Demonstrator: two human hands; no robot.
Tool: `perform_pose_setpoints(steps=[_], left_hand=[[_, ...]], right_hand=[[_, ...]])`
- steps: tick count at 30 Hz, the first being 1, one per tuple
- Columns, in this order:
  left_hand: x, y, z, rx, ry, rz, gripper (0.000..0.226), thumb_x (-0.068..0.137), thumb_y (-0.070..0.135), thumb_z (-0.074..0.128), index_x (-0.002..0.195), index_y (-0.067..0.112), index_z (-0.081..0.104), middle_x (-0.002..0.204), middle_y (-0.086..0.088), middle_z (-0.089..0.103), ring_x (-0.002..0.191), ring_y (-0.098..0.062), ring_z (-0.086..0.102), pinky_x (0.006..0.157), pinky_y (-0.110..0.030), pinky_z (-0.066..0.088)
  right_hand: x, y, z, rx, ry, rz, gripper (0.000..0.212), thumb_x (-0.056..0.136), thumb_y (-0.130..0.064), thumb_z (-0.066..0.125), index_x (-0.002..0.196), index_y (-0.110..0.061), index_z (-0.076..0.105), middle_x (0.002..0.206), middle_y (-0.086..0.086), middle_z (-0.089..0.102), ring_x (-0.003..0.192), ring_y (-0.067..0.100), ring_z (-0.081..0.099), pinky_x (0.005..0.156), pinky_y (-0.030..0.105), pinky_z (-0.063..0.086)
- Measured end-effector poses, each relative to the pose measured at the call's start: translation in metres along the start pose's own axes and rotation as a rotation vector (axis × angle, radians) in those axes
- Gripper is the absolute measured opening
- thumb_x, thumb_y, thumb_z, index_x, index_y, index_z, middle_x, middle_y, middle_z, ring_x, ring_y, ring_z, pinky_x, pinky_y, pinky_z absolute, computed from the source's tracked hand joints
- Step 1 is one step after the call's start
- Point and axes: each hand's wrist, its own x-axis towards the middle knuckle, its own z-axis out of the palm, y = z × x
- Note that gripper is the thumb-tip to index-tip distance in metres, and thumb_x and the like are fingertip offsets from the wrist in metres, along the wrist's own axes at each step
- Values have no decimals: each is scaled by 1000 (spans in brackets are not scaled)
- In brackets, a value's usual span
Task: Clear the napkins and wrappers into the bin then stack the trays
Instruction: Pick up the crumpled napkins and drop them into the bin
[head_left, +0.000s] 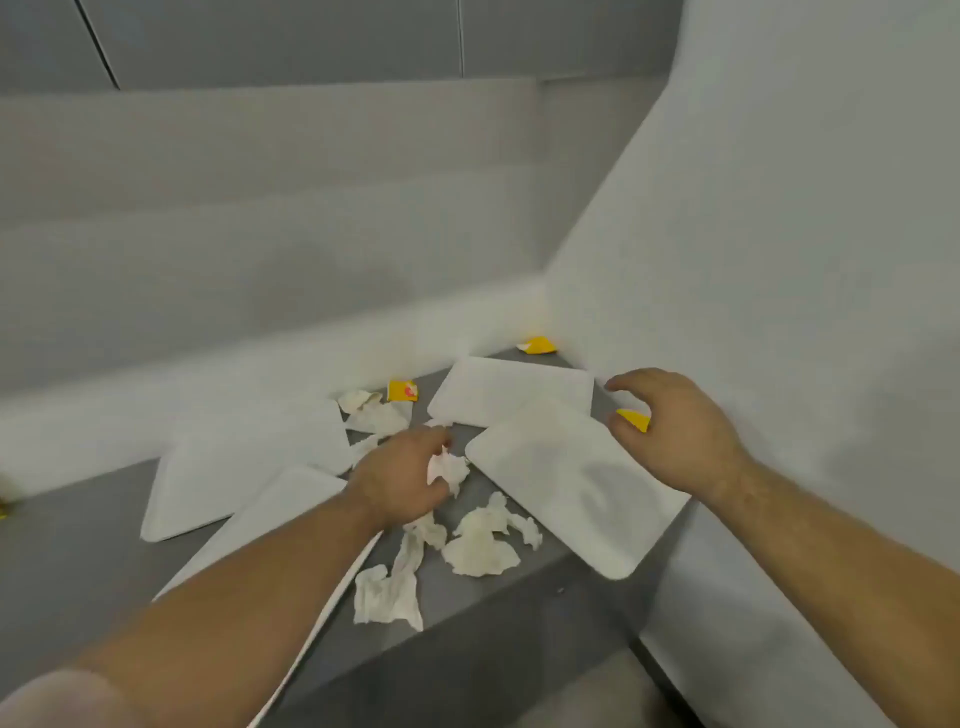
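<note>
Several white trays lie on a grey table (78, 561): one at the left (228, 478), one under my left forearm (291, 504), one at the back (514, 389), one at the right (566, 493). My left hand (400, 478) grips a crumpled white napkin (449, 470) between the trays. My right hand (675, 431) hovers with curved fingers over a yellow wrapper (635, 419) by the right tray; whether it touches is unclear. More napkins lie at the front (483, 545), at the front left (389, 592) and at the back (371, 413). Yellow wrappers sit near the wall (402, 391) and in the corner (537, 344).
White padded bench backs rise behind the table (260, 260) and along its right side (779, 260), forming a corner. A yellow scrap (4, 506) shows at the far left edge. No bin is in view.
</note>
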Motion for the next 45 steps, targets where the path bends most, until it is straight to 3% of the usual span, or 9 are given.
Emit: perform_pose_setpoints(steps=[6, 12, 17, 20, 25, 29, 33, 37, 45], left_hand=[[-36, -75, 60, 345, -503, 161, 123, 59, 61, 75, 159, 39, 6, 169, 1, 14, 152, -27, 19, 119, -44, 30], [-22, -135, 107, 408, -569, 325, 136, 58, 73, 76, 157, 44, -12, 171, -5, -12, 157, -33, -8, 126, -53, 4], [-2, -167, 135, 365, -509, 467, 109, 75, 83, 50, 159, 43, -5, 171, -6, -6, 156, -31, -12, 124, -54, -4], [2, -172, 144, 337, -483, 541, 85, 88, 76, 40, 160, 36, 18, 170, -10, 16, 156, -35, 12, 126, -55, 6], [-2, -168, 156, 278, -332, 635, 48, 87, 36, 59, 132, 22, 61, 144, -15, 55, 136, -34, 49, 122, -56, 25], [-8, -166, 167, 232, -238, 732, 26, 91, 20, 52, 110, 16, 68, 117, -13, 66, 110, -33, 61, 116, -54, 36], [-11, -159, 175, 215, -226, 791, 20, 94, 20, 52, 107, 14, 66, 109, -12, 66, 85, -32, 62, 80, -45, 52], [-9, -156, 176, 184, -264, 797, 13, 84, 21, 64, 96, 18, 68, 96, -7, 68, 56, -23, 59, 47, -29, 49], [7, -147, 166, 53, -272, 499, 12, 88, 23, 64, 84, 13, 69, 68, -9, 65, 52, -31, 61, 47, -36, 53]], right_hand=[[-8, -24, 95, 33, -229, -8, 43, 91, -43, 66, 132, -30, 62, 138, -8, 62, 129, 18, 53, 109, 38, 44], [-12, -57, 189, 4, -388, 2, 53, 91, -51, 61, 139, -31, 57, 147, -7, 53, 134, 18, 48, 111, 32, 37], [-23, -68, 260, -124, -556, 103, 68, 90, -63, 52, 151, -39, 36, 168, -3, 21, 153, 23, 18, 121, 44, 28], [-29, -66, 291, -206, -614, 181, 78, 89, -67, 50, 156, -42, 21, 171, -2, 0, 157, 26, -2, 122, 55, 21], [-46, -59, 327, -275, -657, 257, 78, 91, -75, 29, 158, -42, 8, 171, 0, -11, 156, 29, -9, 121, 63, 13], [-56, -55, 339, -251, -575, 263, 58, 99, -62, 29, 152, -38, 30, 170, 1, 12, 154, 30, 13, 120, 58, 19], [-65, -48, 348, -205, -395, 183, 34, 96, -38, 53, 128, -27, 57, 143, 4, 51, 126, 31, 48, 102, 49, 42], [-65, -44, 357, -152, -370, 155, 28, 94, -34, 63, 119, -22, 64, 114, 5, 60, 99, 29, 56, 82, 40, 48], [-34, -44, 327, 113, -350, 468, 23, 103, -41, 48, 111, -24, 63, 86, -3, 65, 79, 22, 62, 66, 33, 40]])
